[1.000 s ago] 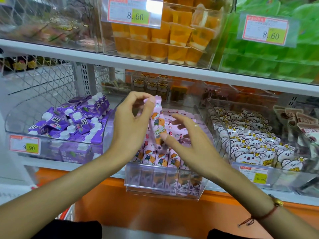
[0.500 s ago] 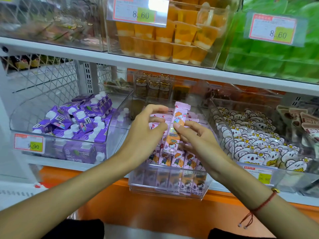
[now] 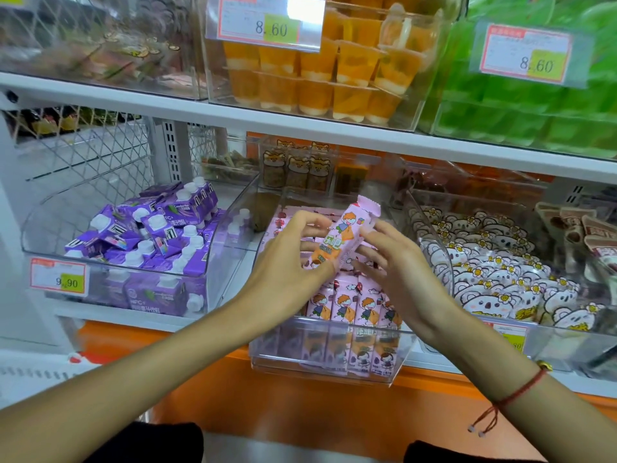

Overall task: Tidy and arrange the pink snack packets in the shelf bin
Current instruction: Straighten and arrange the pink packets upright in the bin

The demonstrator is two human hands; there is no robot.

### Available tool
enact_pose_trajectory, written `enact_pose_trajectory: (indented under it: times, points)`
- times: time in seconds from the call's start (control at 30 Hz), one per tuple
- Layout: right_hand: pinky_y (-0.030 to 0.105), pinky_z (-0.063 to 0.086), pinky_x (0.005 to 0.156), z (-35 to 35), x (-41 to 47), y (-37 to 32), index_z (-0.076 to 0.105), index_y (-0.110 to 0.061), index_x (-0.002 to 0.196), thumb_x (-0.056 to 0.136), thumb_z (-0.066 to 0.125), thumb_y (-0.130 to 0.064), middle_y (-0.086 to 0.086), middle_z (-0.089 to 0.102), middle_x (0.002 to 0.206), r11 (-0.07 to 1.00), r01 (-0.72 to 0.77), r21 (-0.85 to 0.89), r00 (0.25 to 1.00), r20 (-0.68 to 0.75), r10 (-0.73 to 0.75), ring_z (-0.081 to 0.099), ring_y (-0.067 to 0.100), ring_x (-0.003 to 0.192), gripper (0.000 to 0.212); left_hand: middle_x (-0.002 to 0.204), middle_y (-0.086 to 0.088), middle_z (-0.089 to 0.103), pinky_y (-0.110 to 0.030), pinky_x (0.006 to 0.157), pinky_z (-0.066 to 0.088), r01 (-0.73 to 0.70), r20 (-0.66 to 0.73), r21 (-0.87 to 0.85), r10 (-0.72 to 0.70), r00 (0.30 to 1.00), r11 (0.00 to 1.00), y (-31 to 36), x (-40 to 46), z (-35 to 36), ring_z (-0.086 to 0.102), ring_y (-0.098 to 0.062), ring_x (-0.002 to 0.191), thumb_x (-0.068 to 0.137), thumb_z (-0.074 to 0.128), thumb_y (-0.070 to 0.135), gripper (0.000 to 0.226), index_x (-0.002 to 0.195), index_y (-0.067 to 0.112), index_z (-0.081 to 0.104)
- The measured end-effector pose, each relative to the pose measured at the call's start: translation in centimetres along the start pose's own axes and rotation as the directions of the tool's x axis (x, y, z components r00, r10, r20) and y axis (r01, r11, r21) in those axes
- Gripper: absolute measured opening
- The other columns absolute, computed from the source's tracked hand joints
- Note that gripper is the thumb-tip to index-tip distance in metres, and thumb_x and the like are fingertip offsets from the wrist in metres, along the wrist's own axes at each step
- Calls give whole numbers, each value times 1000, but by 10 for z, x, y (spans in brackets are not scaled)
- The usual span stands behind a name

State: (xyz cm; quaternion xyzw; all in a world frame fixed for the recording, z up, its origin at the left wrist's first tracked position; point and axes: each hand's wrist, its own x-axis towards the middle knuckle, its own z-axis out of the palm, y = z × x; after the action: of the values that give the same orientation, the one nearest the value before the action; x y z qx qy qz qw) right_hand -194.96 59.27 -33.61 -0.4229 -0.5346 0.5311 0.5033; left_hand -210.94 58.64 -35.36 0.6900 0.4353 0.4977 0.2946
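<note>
A clear shelf bin (image 3: 320, 369) in the middle of the lower shelf holds several pink snack packets (image 3: 347, 305) standing upright in rows. One pink packet (image 3: 347, 228) with a cartoon child is tilted above the rows, its top end pointing up and right. My left hand (image 3: 287, 262) grips its lower end with the fingers. My right hand (image 3: 397, 262) is beside it on the right, fingers spread and touching the packet's side and the packets below.
To the left is a clear bin of purple drink cartons (image 3: 150, 242) with a 9.90 price tag (image 3: 58, 280). To the right is a bin of koala-print packets (image 3: 494, 282). The upper shelf (image 3: 300, 123) carries orange jelly cups (image 3: 334, 78) and green packs (image 3: 534, 105).
The held packet has come down from upright to a slant over the rows. My right hand has let go of it and slid to its right side; my left hand now grips it.
</note>
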Motion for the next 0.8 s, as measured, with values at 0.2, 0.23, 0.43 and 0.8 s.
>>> enact_pose_trajectory:
  times: [0.2,0.23,0.43,0.8]
  points:
    - [21,57,77,2,-4,-2,57,-10,122,89,64,-18,4,72,100,997,71,26,996,-61,-69,70,9,85,34,120,17,58,-25,97,45,-62,3,80,62,998,995,-1,1,-2,52,-1,116,87,61,8,33,110,31,55]
    - [21,56,78,3,-4,-2,57,-10,119,88,65,-19,6,72,101,996,85,13,993,-87,-84,70,11,86,33,121,17,57,-22,94,45,-91,-21,118,95,995,989,0,1,-2,52,-2,115,85,65,10,35,111,31,56]
    - [31,57,83,8,-7,-4,59,-15,107,80,73,-25,6,71,100,982,171,-76,970,-161,-182,71,17,90,32,105,21,60,-20,72,50,-180,-89,261,209,974,948,4,0,-6,55,2,91,71,81,34,46,109,36,54]
    - [26,57,77,5,-8,-7,64,-17,113,87,64,-31,13,72,103,992,81,-99,995,-53,-87,63,36,101,29,76,25,71,-10,59,51,246,172,-324,-199,965,914,16,1,-7,68,7,78,82,72,31,9,82,37,64]
